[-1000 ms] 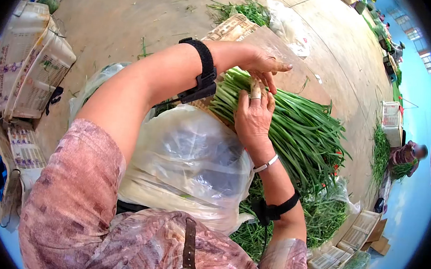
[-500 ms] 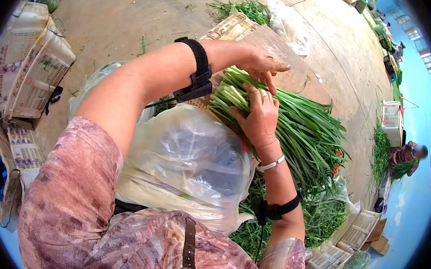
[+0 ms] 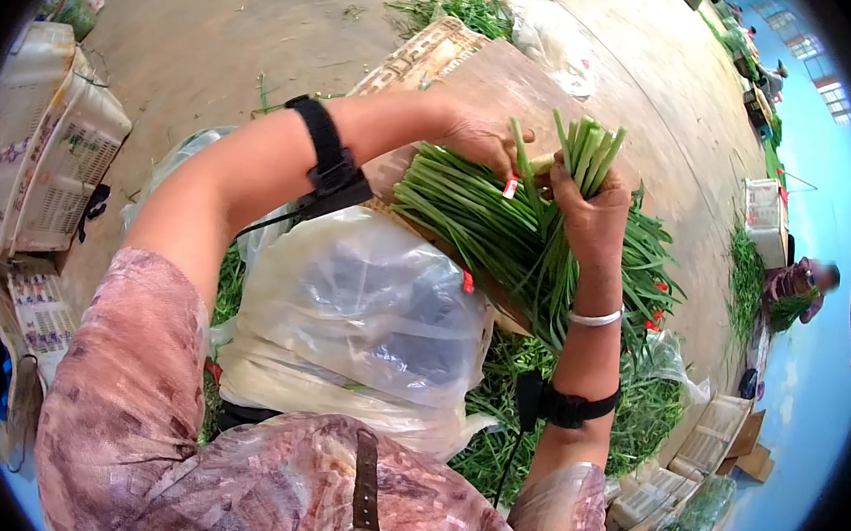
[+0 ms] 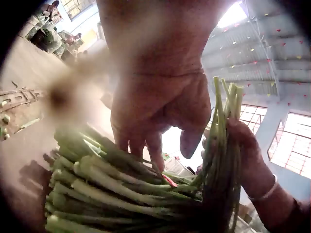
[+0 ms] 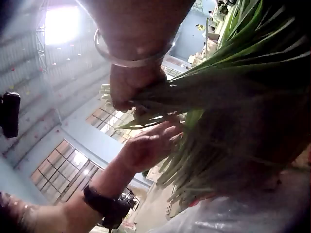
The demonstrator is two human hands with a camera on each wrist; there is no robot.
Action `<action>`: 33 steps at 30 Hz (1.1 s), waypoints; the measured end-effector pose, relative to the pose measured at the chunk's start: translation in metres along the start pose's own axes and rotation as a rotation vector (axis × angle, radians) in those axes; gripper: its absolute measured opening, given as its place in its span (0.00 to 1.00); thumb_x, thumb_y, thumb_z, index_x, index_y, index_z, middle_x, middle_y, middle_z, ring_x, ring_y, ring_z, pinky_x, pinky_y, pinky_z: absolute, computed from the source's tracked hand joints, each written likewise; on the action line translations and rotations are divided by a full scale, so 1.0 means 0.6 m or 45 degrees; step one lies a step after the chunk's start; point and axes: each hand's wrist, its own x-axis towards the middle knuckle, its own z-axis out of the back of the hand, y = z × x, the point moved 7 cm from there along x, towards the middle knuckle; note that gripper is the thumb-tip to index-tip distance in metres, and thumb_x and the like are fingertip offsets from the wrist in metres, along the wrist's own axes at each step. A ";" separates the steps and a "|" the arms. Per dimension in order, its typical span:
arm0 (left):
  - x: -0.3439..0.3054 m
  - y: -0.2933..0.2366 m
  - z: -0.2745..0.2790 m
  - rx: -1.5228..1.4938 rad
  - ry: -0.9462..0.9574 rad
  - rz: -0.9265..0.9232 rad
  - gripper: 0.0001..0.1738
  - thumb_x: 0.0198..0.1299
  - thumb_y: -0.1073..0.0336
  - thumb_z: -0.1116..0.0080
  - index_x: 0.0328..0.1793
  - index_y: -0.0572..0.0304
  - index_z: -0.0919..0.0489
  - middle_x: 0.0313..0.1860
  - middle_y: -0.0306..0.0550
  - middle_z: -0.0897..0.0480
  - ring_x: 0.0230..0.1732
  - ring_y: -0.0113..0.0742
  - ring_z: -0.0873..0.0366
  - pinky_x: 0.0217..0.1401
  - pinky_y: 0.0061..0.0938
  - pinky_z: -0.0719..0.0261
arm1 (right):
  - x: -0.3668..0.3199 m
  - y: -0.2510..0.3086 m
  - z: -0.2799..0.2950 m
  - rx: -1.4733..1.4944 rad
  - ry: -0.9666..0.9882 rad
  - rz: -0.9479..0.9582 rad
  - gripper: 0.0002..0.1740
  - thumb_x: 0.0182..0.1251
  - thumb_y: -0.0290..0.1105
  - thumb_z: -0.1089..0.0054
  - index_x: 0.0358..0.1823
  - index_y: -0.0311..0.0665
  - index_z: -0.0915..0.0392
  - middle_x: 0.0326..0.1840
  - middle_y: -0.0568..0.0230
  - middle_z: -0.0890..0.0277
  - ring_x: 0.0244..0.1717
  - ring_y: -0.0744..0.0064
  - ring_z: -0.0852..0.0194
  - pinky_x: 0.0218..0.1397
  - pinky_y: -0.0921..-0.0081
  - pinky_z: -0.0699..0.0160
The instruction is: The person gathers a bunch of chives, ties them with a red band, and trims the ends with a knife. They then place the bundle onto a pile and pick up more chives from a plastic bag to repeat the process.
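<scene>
In the head view a large bunch of long, chive-like greens (image 3: pixel 455 194) lies across a brown board (image 3: pixel 498 73), cut ends to the left. My right hand (image 3: pixel 595 218) grips a small bundle of the same greens (image 3: pixel 591 151), its pale stalk ends up and its leaves hanging over the large bunch. My left hand (image 3: pixel 484 139) rests its fingers on the large bunch beside that bundle. In the left wrist view the left thumb stands apart from the downward fingers (image 4: pixel 154 150). A red-and-white tag (image 3: pixel 511 187) shows near them.
A pale plastic sheet (image 3: pixel 353 320) covers the near side. Loose greens (image 3: pixel 493 428) lie in plastic at the lower right. White crates (image 3: pixel 59 141) stand at the left, a crate (image 3: pixel 430 54) shows by the board, and another person (image 3: pixel 794 291) is at the far right.
My right hand has lifted a small bundle of greens off the large bunch and moved right, turning its stalk ends up. My left hand has shifted slightly left.
</scene>
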 end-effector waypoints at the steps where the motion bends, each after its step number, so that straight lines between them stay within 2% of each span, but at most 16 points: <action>1: -0.006 0.005 -0.006 0.001 0.009 -0.007 0.44 0.57 0.60 0.47 0.75 0.62 0.57 0.56 0.49 0.26 0.57 0.35 0.33 0.63 0.27 0.38 | 0.001 0.005 0.005 0.002 0.005 -0.038 0.10 0.59 0.23 0.42 0.43 0.29 0.25 0.36 0.62 0.20 0.35 0.78 0.22 0.38 0.79 0.22; 3: -0.023 0.002 -0.011 0.116 -0.104 -0.076 0.47 0.57 0.61 0.46 0.75 0.61 0.61 0.57 0.51 0.25 0.60 0.36 0.33 0.67 0.29 0.41 | 0.004 0.001 -0.001 -0.001 0.041 0.016 0.11 0.58 0.24 0.41 0.43 0.30 0.25 0.34 0.61 0.20 0.34 0.74 0.21 0.38 0.78 0.22; 5: -0.004 0.054 -0.010 0.164 -0.248 -0.064 0.38 0.58 0.65 0.49 0.73 0.60 0.50 0.58 0.53 0.26 0.61 0.37 0.33 0.67 0.30 0.41 | 0.007 -0.005 -0.017 -0.001 0.081 0.068 0.13 0.56 0.25 0.39 0.43 0.31 0.25 0.33 0.60 0.20 0.33 0.69 0.20 0.37 0.77 0.22; 6: 0.022 0.089 -0.005 0.232 -0.244 -0.262 0.33 0.59 0.65 0.50 0.71 0.58 0.44 0.58 0.54 0.26 0.60 0.37 0.32 0.66 0.31 0.38 | 0.008 -0.005 -0.026 -0.278 0.088 0.138 0.14 0.54 0.25 0.37 0.43 0.32 0.26 0.33 0.57 0.21 0.34 0.63 0.20 0.39 0.74 0.23; 7: 0.008 0.024 -0.006 0.297 -0.240 -0.461 0.28 0.60 0.65 0.51 0.68 0.57 0.38 0.57 0.55 0.25 0.58 0.37 0.31 0.64 0.31 0.36 | 0.005 -0.003 -0.038 -0.554 0.097 0.206 0.16 0.52 0.26 0.36 0.42 0.33 0.27 0.33 0.54 0.22 0.35 0.56 0.21 0.40 0.71 0.24; 8: 0.006 0.021 -0.002 0.036 -0.214 0.039 0.20 0.62 0.65 0.54 0.61 0.55 0.30 0.55 0.55 0.24 0.54 0.34 0.30 0.59 0.30 0.33 | 0.001 0.005 -0.051 -0.618 0.092 0.304 0.24 0.47 0.27 0.33 0.47 0.35 0.31 0.35 0.48 0.25 0.38 0.48 0.24 0.42 0.63 0.26; 13: -0.010 0.017 0.012 -0.057 -0.254 0.205 0.23 0.64 0.59 0.54 0.65 0.54 0.33 0.54 0.47 0.24 0.51 0.28 0.33 0.57 0.26 0.33 | -0.003 0.011 -0.069 -1.095 -0.050 0.479 0.32 0.46 0.28 0.33 0.54 0.39 0.38 0.35 0.47 0.26 0.41 0.47 0.25 0.40 0.54 0.28; 15: 0.047 0.072 0.016 0.143 -0.166 -0.297 0.17 0.59 0.64 0.52 0.55 0.56 0.27 0.45 0.48 0.21 0.47 0.32 0.30 0.57 0.30 0.32 | 0.003 0.003 -0.064 -1.158 -0.009 0.225 0.28 0.47 0.27 0.34 0.52 0.38 0.36 0.35 0.46 0.25 0.39 0.45 0.24 0.39 0.53 0.28; 16: -0.019 0.006 0.001 -0.181 -0.087 0.081 0.33 0.60 0.60 0.50 0.71 0.57 0.43 0.56 0.45 0.25 0.56 0.31 0.32 0.62 0.26 0.37 | 0.008 0.009 -0.056 -1.144 -0.013 0.170 0.25 0.49 0.26 0.36 0.50 0.37 0.34 0.34 0.45 0.25 0.38 0.44 0.24 0.38 0.54 0.27; 18: -0.007 0.024 -0.008 -0.114 -0.129 0.046 0.36 0.58 0.62 0.49 0.71 0.61 0.49 0.56 0.46 0.25 0.58 0.37 0.32 0.63 0.28 0.37 | 0.016 0.034 -0.026 -0.927 0.041 0.191 0.18 0.52 0.25 0.41 0.46 0.35 0.31 0.32 0.40 0.24 0.38 0.43 0.23 0.38 0.58 0.26; 20: -0.009 0.008 -0.012 0.095 -0.188 0.079 0.48 0.51 0.66 0.43 0.72 0.68 0.61 0.58 0.55 0.27 0.61 0.52 0.33 0.64 0.32 0.37 | 0.032 0.050 0.032 -0.862 0.081 0.049 0.15 0.54 0.25 0.44 0.45 0.32 0.27 0.27 0.48 0.24 0.29 0.63 0.23 0.35 0.66 0.26; 23: -0.021 -0.007 -0.031 0.270 -0.370 -0.102 0.52 0.47 0.64 0.39 0.72 0.67 0.60 0.58 0.58 0.28 0.61 0.52 0.32 0.64 0.32 0.37 | 0.061 0.122 0.141 -0.732 -0.077 0.103 0.13 0.56 0.25 0.43 0.43 0.33 0.24 0.31 0.68 0.23 0.28 0.77 0.29 0.32 0.76 0.28; 27: -0.036 -0.003 -0.048 0.250 -0.477 -0.247 0.63 0.40 0.60 0.29 0.74 0.61 0.65 0.59 0.60 0.30 0.60 0.53 0.32 0.65 0.35 0.37 | 0.118 0.265 0.265 -1.425 -0.379 0.275 0.16 0.60 0.36 0.42 0.47 0.36 0.23 0.29 0.65 0.24 0.26 0.75 0.28 0.32 0.74 0.26; 29: -0.038 -0.003 -0.055 0.249 -0.508 -0.279 0.69 0.34 0.61 0.24 0.74 0.58 0.66 0.58 0.59 0.30 0.60 0.54 0.32 0.65 0.36 0.37 | 0.176 0.319 0.313 -1.995 -0.554 0.442 0.18 0.64 0.40 0.47 0.49 0.36 0.24 0.29 0.53 0.21 0.28 0.68 0.21 0.33 0.68 0.22; 30: -0.040 -0.006 -0.057 0.298 -0.525 -0.290 0.70 0.32 0.62 0.23 0.74 0.58 0.66 0.58 0.59 0.31 0.59 0.55 0.33 0.64 0.37 0.37 | 0.185 0.348 0.292 -2.112 -0.543 1.024 0.17 0.63 0.41 0.48 0.47 0.38 0.24 0.29 0.48 0.22 0.28 0.58 0.19 0.32 0.63 0.20; 33: -0.045 -0.018 -0.058 0.326 -0.515 -0.292 0.73 0.26 0.64 0.21 0.74 0.56 0.65 0.57 0.57 0.31 0.58 0.56 0.33 0.63 0.38 0.36 | 0.280 0.326 0.279 -2.363 -0.434 1.126 0.18 0.64 0.40 0.50 0.48 0.35 0.27 0.36 0.45 0.23 0.36 0.52 0.21 0.40 0.59 0.24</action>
